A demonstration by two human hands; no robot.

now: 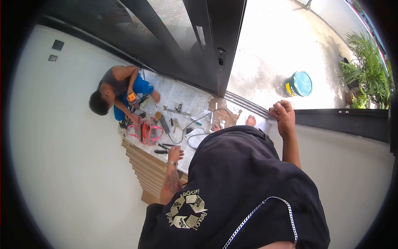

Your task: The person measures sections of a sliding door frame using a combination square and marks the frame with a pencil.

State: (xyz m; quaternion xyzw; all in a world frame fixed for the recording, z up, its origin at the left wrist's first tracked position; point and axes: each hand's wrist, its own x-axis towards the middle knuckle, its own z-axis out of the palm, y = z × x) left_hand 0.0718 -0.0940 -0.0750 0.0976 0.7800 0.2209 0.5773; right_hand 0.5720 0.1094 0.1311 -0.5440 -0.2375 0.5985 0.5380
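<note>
Head-worn view, facing forward and down, close above shirt (pixel 248 178)

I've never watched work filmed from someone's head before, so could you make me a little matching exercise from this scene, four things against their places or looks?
Things
1. the wearer's left hand
2. bag
3. bucket
4. slim dark tools

Places or looks
A. outdoors, teal on top, with a yellow patch on its side
B. on the floor, nearest in the picture to the wearer's wristband
C. has a metal-looking wristband just behind it
D. has pink handles, beside the other person

Right pairs: 1-C, 2-D, 3-A, 4-B
</note>
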